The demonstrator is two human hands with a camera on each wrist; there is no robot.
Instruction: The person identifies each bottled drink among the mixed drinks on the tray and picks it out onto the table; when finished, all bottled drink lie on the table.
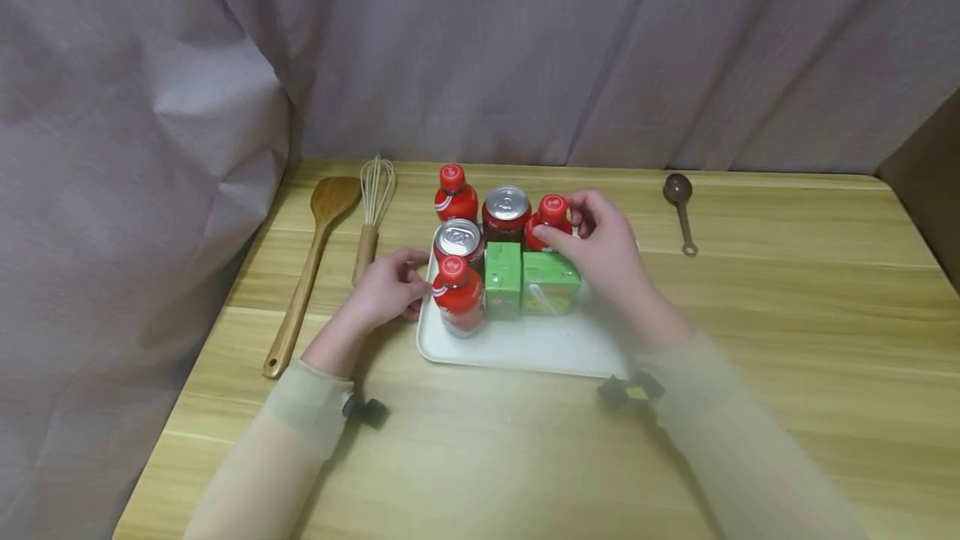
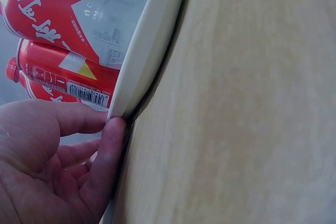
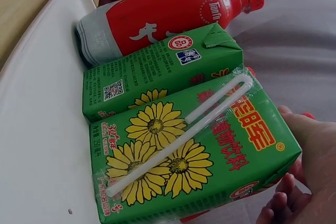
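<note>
My left hand (image 1: pixel 384 292) pinches the left rim of a white tray (image 1: pixel 525 350); the left wrist view shows finger and thumb on either side of its edge. At the tray's back right, my right hand (image 1: pixel 613 255) holds a red plastic bottle (image 1: pixel 552 208) near its top, thumb in front and fingers behind. Another red bottle (image 1: pixel 459 300) stands at the left front, a third red bottle (image 1: pixel 454 198) at the back left. Two soda cans (image 1: pixel 459 237) stand among them. Two green drink cartons (image 3: pixel 199 145) are side by side in the middle, one with a wrapped straw (image 3: pixel 178 137).
Left of the tray lie a wooden spatula (image 1: pixel 306 282) and a whisk (image 1: pixel 369 227) with a wooden handle. A brown measuring spoon (image 1: pixel 681 211) lies to the right on the wooden table (image 1: pixel 787 340). A grey curtain (image 1: pixel 480 48) hangs behind the table and on its left.
</note>
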